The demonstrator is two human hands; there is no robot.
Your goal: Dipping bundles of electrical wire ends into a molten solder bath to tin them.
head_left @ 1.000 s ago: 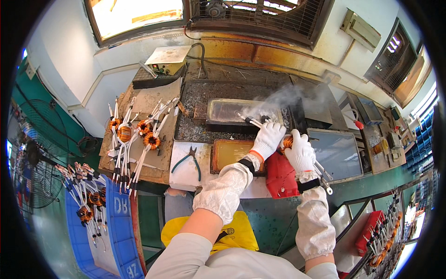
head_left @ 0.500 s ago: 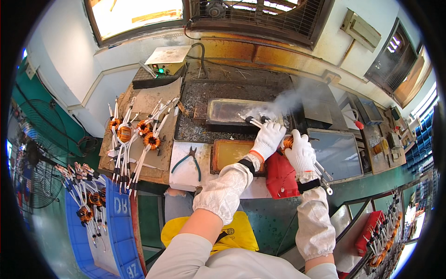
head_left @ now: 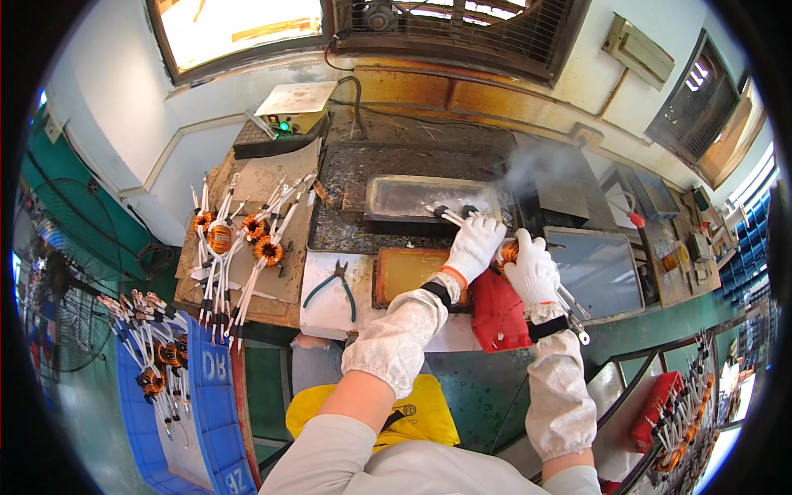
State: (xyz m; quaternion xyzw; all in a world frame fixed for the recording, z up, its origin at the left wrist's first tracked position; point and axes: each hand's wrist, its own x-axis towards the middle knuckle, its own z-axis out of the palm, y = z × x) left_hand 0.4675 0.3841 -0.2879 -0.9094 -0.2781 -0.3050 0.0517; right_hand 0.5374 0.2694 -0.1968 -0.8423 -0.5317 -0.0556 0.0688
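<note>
My left hand point(head_left: 478, 247), in a white glove, is closed around the white sleeved leads point(head_left: 448, 215) of a copper-wound ring coil. The lead tips reach into a long metal pot point(head_left: 396, 221) with a grey, shiny surface, probably molten solder. My right hand point(head_left: 532, 274), also gloved, grips the coil point(head_left: 509, 252) itself, which is partly hidden between the hands. Other leads with ring-shaped ends point(head_left: 582, 334) stick out below the right wrist. Under both hands lies a red piece point(head_left: 499, 313) at the bench edge.
A tray of amber liquid point(head_left: 412, 276) sits before the pot; pliers point(head_left: 334, 289) lie left of it. Several coils point(head_left: 268, 251) rest on cardboard. Blue crates point(head_left: 216, 404) with coils stand lower left, a rack point(head_left: 639, 388) lower right. Smoke drifts over the pot's right end.
The smoke has drifted right and thinned near the lead tips. Both hands and the coil stay in nearly the same place.
</note>
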